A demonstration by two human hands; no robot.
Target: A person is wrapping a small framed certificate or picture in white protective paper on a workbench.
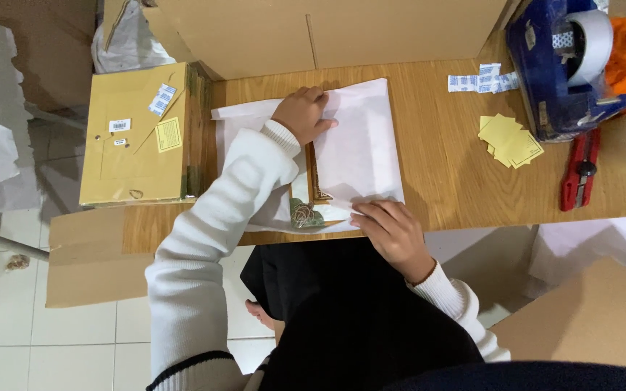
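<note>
At the near edge of the light wooden table (443,174), the right hand (393,233) lies flat with its fingers spread and pressed down on the near corner of a thin white sheet of wrapping paper (360,148). Just left of that hand, a framed picture with a dark ornate wooden border (311,197) shows through a gap in the paper, its near corner sitting right at the table's near edge. Further in, the left hand (303,114), in a white knitted sleeve, rests knuckles-up on the far part of the sheet, fingers curled over the paper; whether it pinches a fold cannot be told.

Left of the paper, at the table's left end, a flat yellow-brown cardboard parcel (133,137) with small white labels lies on another carton. Toward the right end are a stack of pale yellow paper squares (510,137), a red utility knife (581,170), and beyond them a blue tape dispenser with a white roll (563,61).

As I judge it, the frame sits so close to the near edge that a tug on the paper could slide it off, and the thin sheet could tear at the frame's corner if pulled tight.
</note>
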